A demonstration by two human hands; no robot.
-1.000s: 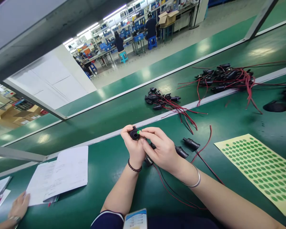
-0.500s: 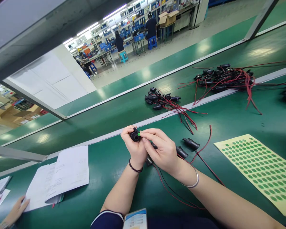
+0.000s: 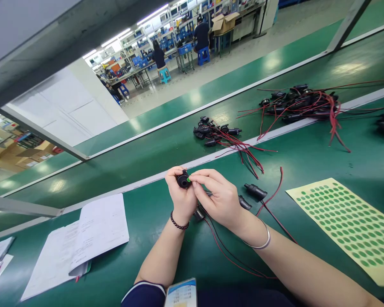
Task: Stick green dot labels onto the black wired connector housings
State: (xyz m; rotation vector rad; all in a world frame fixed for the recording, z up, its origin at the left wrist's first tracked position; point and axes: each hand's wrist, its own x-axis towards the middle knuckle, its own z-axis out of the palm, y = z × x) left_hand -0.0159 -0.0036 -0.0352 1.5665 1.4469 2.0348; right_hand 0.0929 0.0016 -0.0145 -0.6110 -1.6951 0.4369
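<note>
My left hand [image 3: 180,197] is closed around a small round black part [image 3: 182,179] held above the green bench. My right hand [image 3: 218,197] pinches a tiny green round sticker [image 3: 189,180] against that part's face. Red and black wires [image 3: 225,251] trail from under my hands toward me. Two more black wired parts [image 3: 255,192] lie just right of my right hand. A yellow sheet of green dot stickers [image 3: 347,221] lies flat at the right.
Two heaps of black parts with red wires sit on the far belt, one at the centre [image 3: 216,133] and one at the right [image 3: 299,104]. Paper sheets [image 3: 83,241] lie at the left. A phone [image 3: 181,293] pokes up at the bottom edge. People sit at distant benches [image 3: 179,47].
The other person's hand at the lower left has left the view and the papers have shifted. My hands stay together on the black part, pressing the green sticker.
</note>
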